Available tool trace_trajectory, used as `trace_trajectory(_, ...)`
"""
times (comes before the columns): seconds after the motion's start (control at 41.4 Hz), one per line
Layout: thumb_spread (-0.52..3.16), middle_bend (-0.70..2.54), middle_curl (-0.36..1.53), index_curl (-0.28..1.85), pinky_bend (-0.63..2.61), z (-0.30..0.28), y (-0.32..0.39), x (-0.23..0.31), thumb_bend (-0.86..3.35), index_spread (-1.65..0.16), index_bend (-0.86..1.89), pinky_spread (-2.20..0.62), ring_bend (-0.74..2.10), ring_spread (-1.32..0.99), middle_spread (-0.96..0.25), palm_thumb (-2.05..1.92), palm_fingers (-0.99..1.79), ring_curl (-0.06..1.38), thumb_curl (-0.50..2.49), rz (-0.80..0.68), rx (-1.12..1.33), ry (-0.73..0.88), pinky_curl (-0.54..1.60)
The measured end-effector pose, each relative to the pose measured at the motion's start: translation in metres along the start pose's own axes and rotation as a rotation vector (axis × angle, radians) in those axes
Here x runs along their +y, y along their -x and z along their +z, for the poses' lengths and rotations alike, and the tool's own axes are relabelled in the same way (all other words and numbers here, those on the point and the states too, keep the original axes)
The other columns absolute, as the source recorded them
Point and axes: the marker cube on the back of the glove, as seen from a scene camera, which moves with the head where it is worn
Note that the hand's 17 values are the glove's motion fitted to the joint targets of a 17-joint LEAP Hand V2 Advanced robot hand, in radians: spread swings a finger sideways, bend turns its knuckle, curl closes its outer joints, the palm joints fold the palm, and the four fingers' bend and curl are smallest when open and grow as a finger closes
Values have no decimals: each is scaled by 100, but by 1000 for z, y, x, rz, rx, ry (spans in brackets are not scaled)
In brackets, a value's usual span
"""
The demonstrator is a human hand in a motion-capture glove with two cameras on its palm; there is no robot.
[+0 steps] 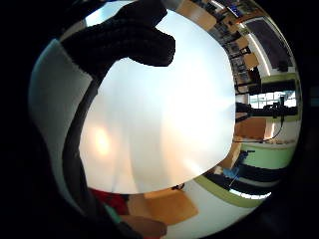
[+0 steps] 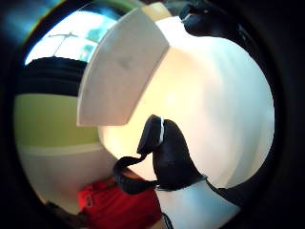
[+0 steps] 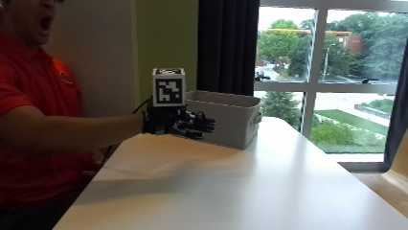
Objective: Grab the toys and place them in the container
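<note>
the gloved right hand (image 3: 182,123) hangs in the air just above the white table (image 3: 255,191), right beside the grey fabric container (image 3: 226,117) — the fingertips (image 3: 203,125) point toward its near wall and look almost level with it, a little below the rim. the fingers are loosely bent and spread a bit, with nothing between them; the little-finger palm view shows a dark finger (image 1: 124,42) curled over bare tabletop (image 1: 164,114) and no object in the palm.

the toys themselves are nowhere to be seen: none on the stretch of table in view, none in the hand, and the inside of the bin is hidden from where the outside view looks. so i can't say which way a toy lies from the fingers. what is plain is the bin's place — straight ahead of the hand, its long side running across the table toward the window, a handle on the window end. in the thumb-side palm view its pale wall (image 2: 121,71) stands close by the thumb (image 2: 167,148).

i see no readable brand, label or writing on the bin or table.
</note>
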Motion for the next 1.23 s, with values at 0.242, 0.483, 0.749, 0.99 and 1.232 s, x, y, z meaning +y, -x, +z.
trace_trajectory(0.242,126,18,35,50,76,6,-4,7,-2,-44,27,7,29,-11,-10,-1,2,25,37,13,6,9,30)
trace_trajectory(0.483,126,18,34,49,75,6,-7,8,-2,-44,28,7,28,-11,-10,-1,3,25,36,12,2,-3,30)
trace_trajectory(0.749,127,17,33,49,73,10,-18,10,-2,-44,29,7,27,-11,-10,-1,3,26,36,40,-22,-6,30)
trace_trajectory(0.99,127,17,32,48,72,24,-21,9,-2,-44,31,7,25,-12,-10,-1,4,27,36,77,-72,5,31)
trace_trajectory(1.232,127,17,32,48,71,25,-22,10,-2,-44,31,7,25,-12,-11,0,5,28,36,74,-65,0,31)
